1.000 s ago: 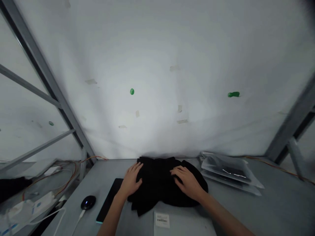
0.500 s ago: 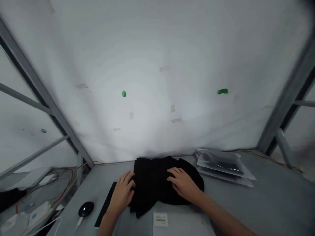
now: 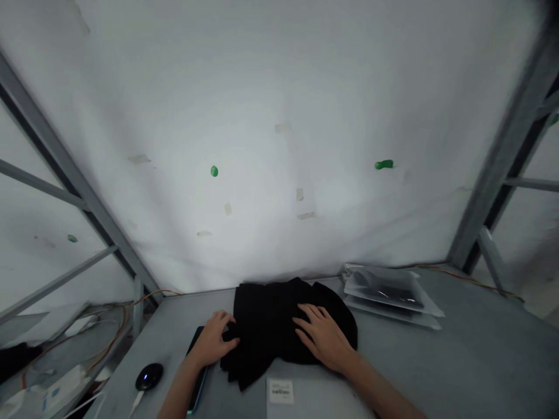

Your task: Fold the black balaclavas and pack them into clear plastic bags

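A folded black cloth (image 3: 266, 326) lies on the grey table near the back wall. My left hand (image 3: 215, 338) is at its left edge, thumb and fingers apart, with a bit of the black fabric showing between them. On the right part of the cloth rests my right hand (image 3: 321, 334), its fingers spread flat over the fabric. Under my left wrist lies a dark phone-like slab (image 3: 198, 387). A pale flat item with a white label (image 3: 280, 391) sits just in front of the cloth.
Clear plastic packets (image 3: 388, 291) with dark contents are stacked right of the cloth. A round black device (image 3: 149, 376) with a small light and white cable lies at the left. Metal frame posts flank the table (image 3: 476, 349); cables and a power strip sit beyond the left post.
My left hand has drawn its thumb and fingers further apart at the cloth's left edge. The right hand's fingers are more spread. The whole view has shifted slightly.
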Motion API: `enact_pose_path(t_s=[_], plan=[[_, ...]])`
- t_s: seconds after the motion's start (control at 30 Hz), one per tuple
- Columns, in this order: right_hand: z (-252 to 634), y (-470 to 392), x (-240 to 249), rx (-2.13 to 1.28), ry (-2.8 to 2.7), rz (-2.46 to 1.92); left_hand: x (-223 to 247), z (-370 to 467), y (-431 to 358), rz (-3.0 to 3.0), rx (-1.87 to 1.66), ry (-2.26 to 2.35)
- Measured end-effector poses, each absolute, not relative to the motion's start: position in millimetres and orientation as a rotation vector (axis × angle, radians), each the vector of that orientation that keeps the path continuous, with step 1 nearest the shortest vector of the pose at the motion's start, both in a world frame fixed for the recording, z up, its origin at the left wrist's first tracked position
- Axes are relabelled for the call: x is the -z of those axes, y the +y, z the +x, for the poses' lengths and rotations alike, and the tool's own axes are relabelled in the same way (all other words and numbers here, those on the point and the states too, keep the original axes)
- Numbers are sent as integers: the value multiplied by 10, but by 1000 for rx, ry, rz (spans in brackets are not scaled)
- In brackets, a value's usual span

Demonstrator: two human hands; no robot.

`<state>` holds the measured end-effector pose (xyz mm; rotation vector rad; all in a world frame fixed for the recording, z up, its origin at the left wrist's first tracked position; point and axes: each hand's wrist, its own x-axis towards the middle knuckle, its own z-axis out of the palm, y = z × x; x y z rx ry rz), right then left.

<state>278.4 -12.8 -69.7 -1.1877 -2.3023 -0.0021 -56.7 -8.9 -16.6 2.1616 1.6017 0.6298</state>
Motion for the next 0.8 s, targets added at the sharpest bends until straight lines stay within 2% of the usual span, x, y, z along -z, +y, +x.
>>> enact_pose_path(t_s=[0.2,0.4,0.53,0.67,0.8], plan=[[2825,-154,730,-23,-2272,-1179,144,-548,-139,1979,-730,1574],[2863,-170,688,-89,-2131,-1064,140,-502,-218,1530,-821,1401],[2921,-137,678,-114,-1905,-1039,99,-553,-152,1616,-836,1691],[3020,-41,719,-119,-1677,-1076,-155,-382,-20,1701,-881,1960],[3101,24,741,-163,-1605,-1065,-355,355,69,2027,-548,2271]])
